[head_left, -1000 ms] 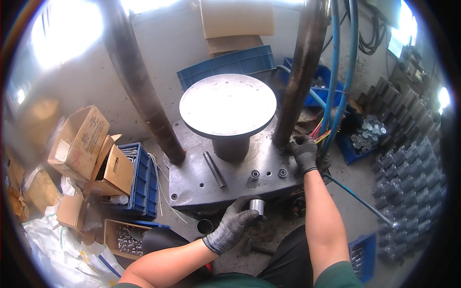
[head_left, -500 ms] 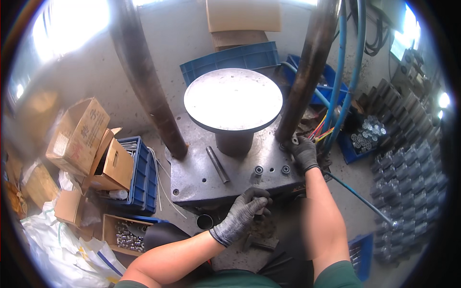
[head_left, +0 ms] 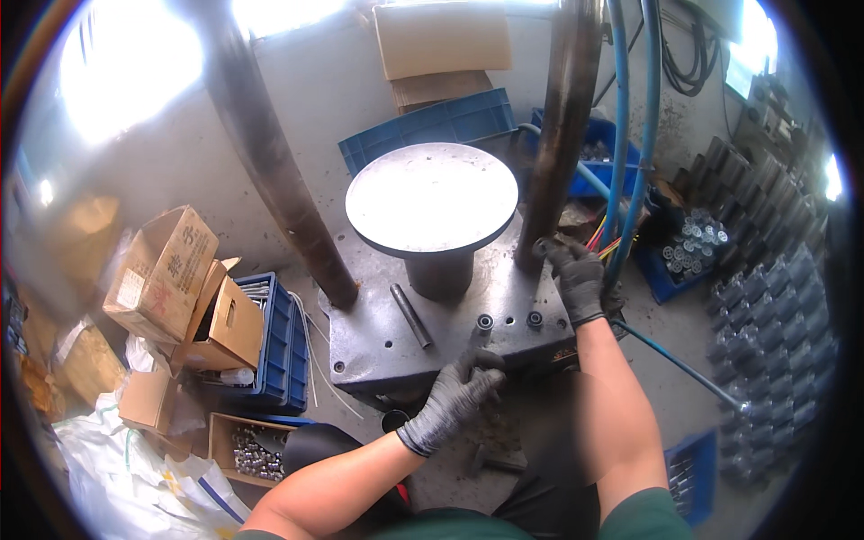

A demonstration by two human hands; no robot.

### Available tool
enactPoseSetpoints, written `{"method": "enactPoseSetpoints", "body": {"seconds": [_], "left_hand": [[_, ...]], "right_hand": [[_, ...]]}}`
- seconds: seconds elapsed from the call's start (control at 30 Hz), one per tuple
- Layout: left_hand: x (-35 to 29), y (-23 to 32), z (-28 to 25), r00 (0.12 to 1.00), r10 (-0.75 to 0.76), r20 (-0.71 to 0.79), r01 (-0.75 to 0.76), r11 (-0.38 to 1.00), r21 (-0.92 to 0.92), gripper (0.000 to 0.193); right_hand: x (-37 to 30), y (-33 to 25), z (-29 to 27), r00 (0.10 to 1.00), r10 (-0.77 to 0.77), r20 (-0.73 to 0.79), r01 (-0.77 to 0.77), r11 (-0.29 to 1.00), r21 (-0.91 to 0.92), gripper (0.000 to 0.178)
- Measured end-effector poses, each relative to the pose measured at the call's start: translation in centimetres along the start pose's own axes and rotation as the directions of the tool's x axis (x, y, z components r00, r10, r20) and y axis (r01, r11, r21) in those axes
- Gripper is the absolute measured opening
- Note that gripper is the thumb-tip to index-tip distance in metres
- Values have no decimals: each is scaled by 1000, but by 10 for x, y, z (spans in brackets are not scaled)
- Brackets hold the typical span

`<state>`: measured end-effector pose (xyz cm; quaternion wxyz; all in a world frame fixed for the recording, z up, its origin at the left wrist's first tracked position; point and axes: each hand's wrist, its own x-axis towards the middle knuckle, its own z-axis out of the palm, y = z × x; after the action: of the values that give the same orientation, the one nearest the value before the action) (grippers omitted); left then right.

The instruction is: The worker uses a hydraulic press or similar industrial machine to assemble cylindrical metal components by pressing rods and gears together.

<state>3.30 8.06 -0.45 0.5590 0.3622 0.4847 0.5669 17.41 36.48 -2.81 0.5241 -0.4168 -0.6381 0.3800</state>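
Note:
My left hand, in a grey work glove, is closed in front of the near edge of the steel base plate. Whatever its curled fingers may hold is hidden. Just beyond its fingertips, a small cylinder with a ringed top stands upright on the plate. My right hand, gloved too, is beside the foot of the right steel column. Its thumb and fingers pinch a small dark piece too unclear to name. A second small ringed part sits on the plate nearer me. Left of both lies a steel rod.
A round pale disc on a thick post rises mid-plate, behind it a blue crate. The left column flanks it. Blue hoses hang at right near stacked metal cylinders. Cardboard boxes stand at left.
My right hand has lifted slightly up and back along the right column with the small piece at its fingertips. The left hand stays nearly in place, its fingers shifting a little. The view has tilted slightly.

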Motion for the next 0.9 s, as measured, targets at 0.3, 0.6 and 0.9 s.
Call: {"method": "enactPoseSetpoints", "body": {"seconds": [0.3, 0.6, 0.9], "left_hand": [[14, 5, -1, 995, -80, 54, 90, 971, -220, 28], [18, -17, 28, 976, -70, 204, 59, 996, 61, 32], [117, 58, 31, 989, 149, 23, -44, 143, 989, 47]], "right_hand": [[-98, -94, -51, 874, 284, 394, -400, 881, 253, 29], [-163, -122, -88, 695, -265, 669, 558, 785, -269, 36], [-148, -78, -148, 746, 245, 619, 274, 735, -620, 44]]}}
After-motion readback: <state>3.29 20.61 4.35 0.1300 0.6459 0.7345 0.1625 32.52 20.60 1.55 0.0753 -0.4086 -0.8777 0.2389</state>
